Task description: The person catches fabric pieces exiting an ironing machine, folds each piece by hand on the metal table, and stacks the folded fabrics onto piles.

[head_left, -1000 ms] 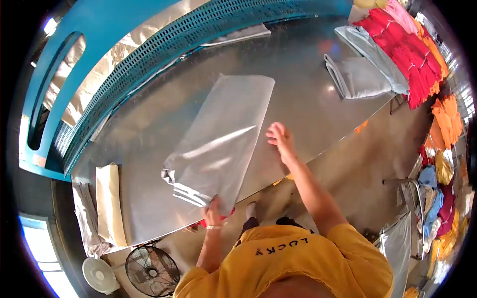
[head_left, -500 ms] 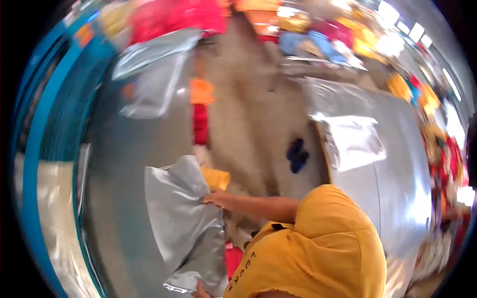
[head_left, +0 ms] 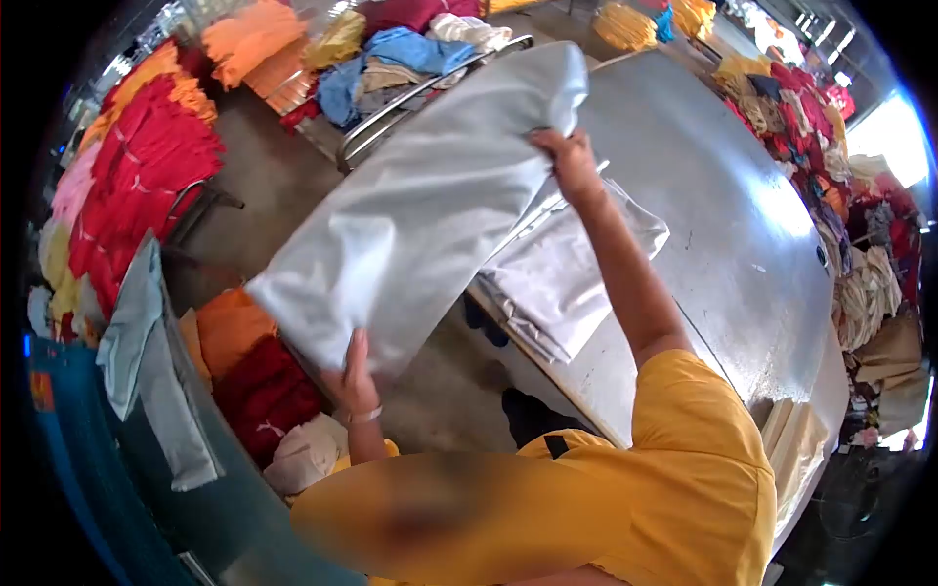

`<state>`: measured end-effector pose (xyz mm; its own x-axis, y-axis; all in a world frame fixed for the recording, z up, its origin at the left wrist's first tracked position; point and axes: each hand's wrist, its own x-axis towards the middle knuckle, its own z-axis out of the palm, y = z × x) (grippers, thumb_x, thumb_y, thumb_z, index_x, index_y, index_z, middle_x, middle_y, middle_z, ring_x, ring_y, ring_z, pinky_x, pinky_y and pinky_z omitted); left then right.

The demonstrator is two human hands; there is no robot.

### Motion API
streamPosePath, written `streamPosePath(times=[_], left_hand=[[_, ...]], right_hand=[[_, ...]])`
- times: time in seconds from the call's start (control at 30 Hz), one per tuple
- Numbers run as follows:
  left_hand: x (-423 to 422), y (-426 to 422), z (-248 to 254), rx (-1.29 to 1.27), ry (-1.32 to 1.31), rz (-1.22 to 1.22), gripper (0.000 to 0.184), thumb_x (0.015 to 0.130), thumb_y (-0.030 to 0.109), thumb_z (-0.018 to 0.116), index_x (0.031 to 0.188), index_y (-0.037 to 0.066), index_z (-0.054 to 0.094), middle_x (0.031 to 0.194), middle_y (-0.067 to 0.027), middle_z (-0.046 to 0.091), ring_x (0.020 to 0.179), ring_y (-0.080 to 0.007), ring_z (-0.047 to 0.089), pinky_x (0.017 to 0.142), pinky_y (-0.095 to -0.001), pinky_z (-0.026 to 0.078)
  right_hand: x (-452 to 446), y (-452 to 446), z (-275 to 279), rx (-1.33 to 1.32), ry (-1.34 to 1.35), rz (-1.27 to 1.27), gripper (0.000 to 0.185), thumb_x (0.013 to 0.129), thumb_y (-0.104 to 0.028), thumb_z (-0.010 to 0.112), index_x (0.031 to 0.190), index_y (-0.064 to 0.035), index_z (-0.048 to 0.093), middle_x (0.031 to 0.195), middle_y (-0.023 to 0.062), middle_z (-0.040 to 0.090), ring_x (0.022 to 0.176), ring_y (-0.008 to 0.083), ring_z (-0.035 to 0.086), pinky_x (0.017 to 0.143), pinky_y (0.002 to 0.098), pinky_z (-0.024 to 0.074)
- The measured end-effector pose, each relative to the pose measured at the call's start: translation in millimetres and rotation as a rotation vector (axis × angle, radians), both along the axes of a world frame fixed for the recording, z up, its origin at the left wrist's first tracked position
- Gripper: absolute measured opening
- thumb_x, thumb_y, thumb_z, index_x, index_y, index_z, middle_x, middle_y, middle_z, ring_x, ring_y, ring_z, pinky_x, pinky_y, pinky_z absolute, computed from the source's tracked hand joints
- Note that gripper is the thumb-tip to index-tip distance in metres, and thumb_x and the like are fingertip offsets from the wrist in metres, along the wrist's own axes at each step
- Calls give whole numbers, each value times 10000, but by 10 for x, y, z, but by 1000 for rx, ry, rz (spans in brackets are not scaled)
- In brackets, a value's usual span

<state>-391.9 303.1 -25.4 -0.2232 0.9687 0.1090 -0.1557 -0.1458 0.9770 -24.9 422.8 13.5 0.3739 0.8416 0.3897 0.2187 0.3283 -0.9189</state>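
A large silver-grey folded cloth [head_left: 420, 195] hangs in the air between my two hands, slanting from lower left to upper right. My right hand [head_left: 569, 166] is closed on its right edge near the top corner. At the cloth's lower edge, my left hand [head_left: 354, 381] grips it with the thumb on top. Partly under the raised cloth, a pale folded cloth [head_left: 576, 273] lies on the metal table [head_left: 723, 186] at the right.
Piles of red cloth [head_left: 137, 186], orange cloth [head_left: 254, 44] and blue cloth [head_left: 420, 49] stand beyond a metal rail [head_left: 391, 107]. Two grey cloths [head_left: 171, 391] lie on the left table [head_left: 225, 518]. More heaped cloth [head_left: 865, 293] is at the far right.
The view has turned right, away from the blue machine toward the other table. The silver-grey cloth, first flat on the left table, is now lifted off it, with both my hands on it.
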Motion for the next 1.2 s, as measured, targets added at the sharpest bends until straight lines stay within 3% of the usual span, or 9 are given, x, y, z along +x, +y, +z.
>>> streamPosePath(times=[0.2,0.3,0.37,0.53,0.67,0.87,0.97,1.07,1.2], left_hand=[[1178,1412,-1283,-479,472,-169,395,740,295,692,879,-60,593,868,-113,610,738,-146,520,685,-302,429],[1240,1398,-1819,137,1165,75,472,732,275,680,1033,-58,535,1037,-238,553,885,-313,551,797,-375,420],[1373,1393,-1990,-180,356,-141,465,715,245,685,1049,-44,542,1020,-238,560,886,-362,541,820,-390,411],[1556,1573,-1847,-458,701,-230,407,727,383,634,637,-14,622,530,-162,561,450,-269,508,502,-412,434],[1290,1657,-2241,-111,619,-399,429,778,354,595,1027,9,543,978,-202,552,880,-304,544,778,-408,443],[-1939,-104,-1000,-18,625,310,349,831,219,564,1121,35,503,1016,-133,553,950,-284,532,818,-370,428],[-3910,-1490,-1405,-6,314,972,273,879,296,494,990,63,585,889,-81,594,792,-201,551,704,-315,450],[-5465,-3250,-981,-861,741,1314,219,869,297,482,965,131,588,733,-113,608,732,-295,591,665,-401,465],[-6878,-5006,-1003,-994,1045,1592,274,743,157,543,1013,153,592,1035,-109,564,974,-311,513,790,-404,446]], right_hand=[[1320,495,-1564,-594,170,-317,341,721,-314,629,774,17,563,637,71,546,524,167,524,452,318,423],[1361,274,-2206,-874,234,-189,492,728,-332,670,1075,-14,526,698,88,570,497,183,558,446,338,502],[937,256,-1954,-885,352,-279,509,713,-327,702,1028,36,535,691,65,556,548,167,561,496,347,500],[1316,662,-2567,-798,215,-148,333,773,-342,608,865,-23,590,731,57,563,678,169,532,588,329,439],[1475,649,-2765,-638,486,143,387,837,-353,518,1002,-6,560,851,85,590,714,188,546,671,360,476],[-288,-277,-2441,-820,137,-270,464,852,-455,495,1080,-56,550,771,70,604,608,175,558,490,264,431],[-1624,-1062,-2158,-826,166,268,366,886,-312,440,1148,-63,494,836,112,601,627,192,574,466,253,428],[-2895,-1681,-1819,-857,-6,687,306,905,-196,423,1179,-70,476,844,128,604,635,190,584,456,246,430],[-4400,-2026,-1559,-784,-317,928,302,887,-112,482,1186,-69,501,762,84,602,622,149,573,463,235,432]])
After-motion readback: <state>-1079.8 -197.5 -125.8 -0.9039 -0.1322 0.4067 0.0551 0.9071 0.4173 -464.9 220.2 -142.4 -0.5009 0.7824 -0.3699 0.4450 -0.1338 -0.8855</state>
